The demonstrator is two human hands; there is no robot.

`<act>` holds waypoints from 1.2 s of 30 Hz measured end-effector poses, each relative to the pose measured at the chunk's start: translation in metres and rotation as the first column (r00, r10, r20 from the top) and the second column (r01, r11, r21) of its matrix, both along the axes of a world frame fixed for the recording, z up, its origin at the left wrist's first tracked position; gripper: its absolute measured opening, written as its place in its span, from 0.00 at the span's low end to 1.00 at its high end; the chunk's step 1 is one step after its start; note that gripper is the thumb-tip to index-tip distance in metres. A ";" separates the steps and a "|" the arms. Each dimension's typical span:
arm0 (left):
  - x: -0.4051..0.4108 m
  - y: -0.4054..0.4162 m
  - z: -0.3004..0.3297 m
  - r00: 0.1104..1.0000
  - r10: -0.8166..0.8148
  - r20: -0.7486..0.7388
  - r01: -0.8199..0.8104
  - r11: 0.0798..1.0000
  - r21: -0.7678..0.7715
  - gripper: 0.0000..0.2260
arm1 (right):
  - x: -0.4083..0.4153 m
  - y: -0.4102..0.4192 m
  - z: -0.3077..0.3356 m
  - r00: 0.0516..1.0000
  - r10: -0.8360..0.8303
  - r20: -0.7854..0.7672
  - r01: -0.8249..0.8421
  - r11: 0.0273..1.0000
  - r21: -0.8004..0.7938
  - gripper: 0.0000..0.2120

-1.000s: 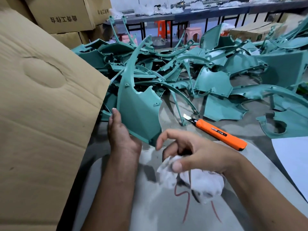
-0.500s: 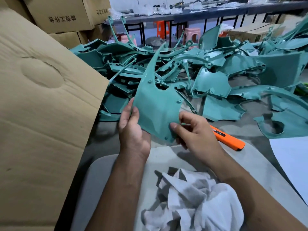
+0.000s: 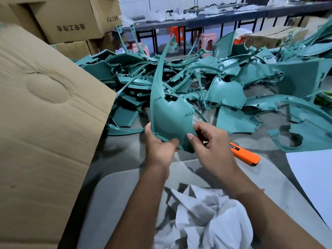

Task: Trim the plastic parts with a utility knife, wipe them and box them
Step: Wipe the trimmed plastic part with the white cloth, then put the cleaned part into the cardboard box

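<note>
A teal plastic part (image 3: pixel 170 115) with a long curved arm stands upright in front of me. My left hand (image 3: pixel 158 150) grips its lower left edge, thumb on the front face. My right hand (image 3: pixel 212 150) pinches its lower right corner. The orange utility knife (image 3: pixel 246 155) lies on the table just right of my right hand, partly hidden behind it. A crumpled white rag (image 3: pixel 208 220) lies on the grey mat (image 3: pixel 122 194) below my forearms. The flap of a big cardboard box (image 3: pixel 45 123) fills the left side.
A large heap of teal plastic parts (image 3: pixel 233 78) covers the table behind and to the right. Stacked cardboard cartons (image 3: pixel 71 22) stand at back left. A white sheet (image 3: pixel 312 177) lies at right. Long dark tables and plastic stools stand in the background.
My right hand dropped the rag onto the mat and took hold of the part's lower right corner. The part was turned and raised between both hands.
</note>
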State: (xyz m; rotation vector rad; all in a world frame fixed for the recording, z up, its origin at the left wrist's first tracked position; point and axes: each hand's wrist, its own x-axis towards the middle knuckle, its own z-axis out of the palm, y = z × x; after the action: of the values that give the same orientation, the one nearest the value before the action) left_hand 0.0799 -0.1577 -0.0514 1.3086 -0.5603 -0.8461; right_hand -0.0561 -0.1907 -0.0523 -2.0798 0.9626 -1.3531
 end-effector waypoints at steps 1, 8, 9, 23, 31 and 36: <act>-0.005 -0.004 0.000 0.998 0.061 0.019 -0.062 0.998 0.032 0.28 | 0.001 -0.001 -0.001 1.000 0.001 0.025 -0.002 1.000 0.027 0.14; -0.019 -0.018 0.045 0.980 0.127 0.156 -0.155 0.970 0.186 0.12 | -0.008 -0.012 0.003 0.986 -0.036 0.166 0.004 0.981 0.192 0.08; -0.014 -0.017 0.061 0.982 0.084 0.172 -0.116 0.976 0.186 0.10 | -0.007 -0.014 0.009 0.981 -0.029 0.193 -0.015 0.975 0.223 0.09; 0.120 0.183 0.291 0.442 0.459 0.770 -0.573 0.806 -0.152 0.17 | 0.172 0.061 0.237 0.693 0.601 0.398 -0.707 0.674 0.213 0.11; 0.177 0.289 0.309 0.230 0.540 0.810 -0.846 0.522 -0.108 0.15 | 0.276 0.151 0.295 0.632 0.742 0.226 -0.774 0.618 0.136 0.12; 0.172 0.279 0.306 0.360 0.412 0.837 -0.895 0.407 0.185 0.44 | 0.305 0.174 0.290 0.643 0.759 0.107 -0.761 0.615 0.207 0.12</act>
State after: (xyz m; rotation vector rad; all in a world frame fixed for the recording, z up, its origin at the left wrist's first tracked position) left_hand 0.2518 0.1210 0.2550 2.3089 -0.1488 0.3501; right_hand 0.2486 -0.0169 0.2381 -1.9250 0.1243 -0.7351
